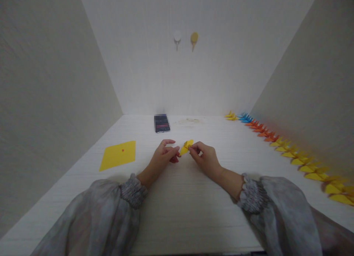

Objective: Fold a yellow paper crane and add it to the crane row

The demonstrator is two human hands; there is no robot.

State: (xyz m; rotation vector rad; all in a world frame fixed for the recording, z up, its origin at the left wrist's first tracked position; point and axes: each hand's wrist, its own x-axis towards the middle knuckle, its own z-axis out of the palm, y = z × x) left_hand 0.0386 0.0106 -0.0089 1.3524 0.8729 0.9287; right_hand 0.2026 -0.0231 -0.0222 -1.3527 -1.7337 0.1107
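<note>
Between my two hands is a small folded piece of yellow paper (186, 148), raised over the white table. My right hand (204, 157) pinches its right edge between thumb and fingers. My left hand (167, 152) is at the paper's lower left corner, its index finger stretched out and the other fingers curled; whether it grips the corner is hard to make out. A flat yellow sheet (117, 156) with a small red spot on it lies to the left of my left hand.
A phone (162, 123), its screen blurred, lies near the back wall. Along the right wall runs a row of folded paper figures: yellow (231, 116), blue (245, 117), orange (261, 130) and more yellow (300, 158). A white hook (177, 37) and a yellow hook (194, 37) are on the back wall.
</note>
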